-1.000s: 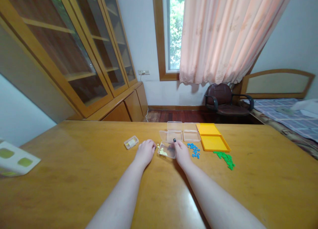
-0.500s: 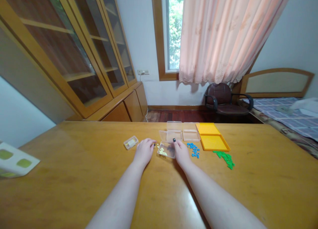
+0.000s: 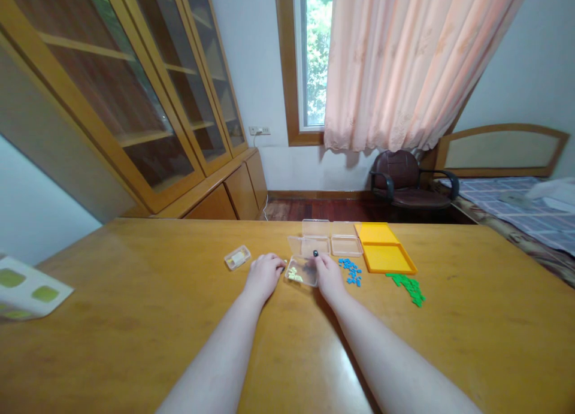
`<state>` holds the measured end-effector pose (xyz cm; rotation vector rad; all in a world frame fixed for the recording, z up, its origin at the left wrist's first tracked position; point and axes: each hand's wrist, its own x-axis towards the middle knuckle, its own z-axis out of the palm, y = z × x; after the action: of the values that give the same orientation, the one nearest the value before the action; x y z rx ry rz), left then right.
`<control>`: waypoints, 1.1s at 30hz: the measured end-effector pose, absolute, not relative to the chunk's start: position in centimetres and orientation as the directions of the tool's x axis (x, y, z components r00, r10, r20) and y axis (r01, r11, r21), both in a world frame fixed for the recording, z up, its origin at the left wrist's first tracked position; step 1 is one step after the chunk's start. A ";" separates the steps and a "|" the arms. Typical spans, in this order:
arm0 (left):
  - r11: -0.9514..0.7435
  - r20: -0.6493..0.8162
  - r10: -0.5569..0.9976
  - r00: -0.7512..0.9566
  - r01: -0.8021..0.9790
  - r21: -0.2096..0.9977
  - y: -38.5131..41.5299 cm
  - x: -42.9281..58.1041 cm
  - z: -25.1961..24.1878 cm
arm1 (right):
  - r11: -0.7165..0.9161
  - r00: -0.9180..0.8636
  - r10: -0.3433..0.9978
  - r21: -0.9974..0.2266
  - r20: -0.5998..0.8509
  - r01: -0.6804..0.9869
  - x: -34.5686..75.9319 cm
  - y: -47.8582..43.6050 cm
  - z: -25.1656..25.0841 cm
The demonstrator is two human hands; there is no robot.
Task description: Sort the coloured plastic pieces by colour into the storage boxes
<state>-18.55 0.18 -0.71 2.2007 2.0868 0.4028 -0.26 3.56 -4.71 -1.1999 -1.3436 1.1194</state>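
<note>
My left hand [image 3: 265, 276] rests on the table just left of a clear plastic box [image 3: 309, 280], its fingers pinched at a small pale yellow piece [image 3: 285, 262]. Inside that box, several pale yellow pieces [image 3: 294, 275] lie toward the left. The right wall of the box is gripped by my right hand [image 3: 330, 276]. A small black object [image 3: 315, 254] shows at the right fingertips; its kind is unclear. Right of this hand lies a loose pile of blue pieces [image 3: 351, 271].
Behind stand an open clear box [image 3: 321, 252], another clear box [image 3: 345, 253] and an open yellow case [image 3: 389, 258]. Green pieces [image 3: 409, 287] lie in front of the case. A small clear case [image 3: 237, 258] sits left; a white holder with green openings [image 3: 33, 288] stands far left.
My left hand has moved slightly right, and its fingers have closed over the loose pale yellow pieces beside the box. My right hand stays on the box.
</note>
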 end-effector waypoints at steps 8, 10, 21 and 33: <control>-0.026 0.153 0.988 -0.013 0.968 0.250 0.4 -18.6 -1.2 | 0.092 -0.044 0.995 -0.991 0.088 0.101 -0.2 3.5 -4.6; -0.021 0.137 0.990 -0.014 0.968 0.250 0.4 -18.5 -1.1 | 0.094 -0.042 0.995 -0.990 0.090 0.101 -0.2 3.5 -4.6; 0.010 0.184 0.981 -0.061 0.963 0.270 0.3 -19.0 -0.7 | 0.081 0.066 0.994 -0.989 0.090 0.126 0.1 3.4 -4.1; -0.148 0.126 0.985 0.118 0.953 0.265 0.3 -18.2 -1.1 | 0.020 0.191 0.981 -1.000 0.022 0.012 0.2 4.1 -4.7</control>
<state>-18.17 0.26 -1.06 2.2573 1.9687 0.4129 0.22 4.12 -4.75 -1.2857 -1.0831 1.0461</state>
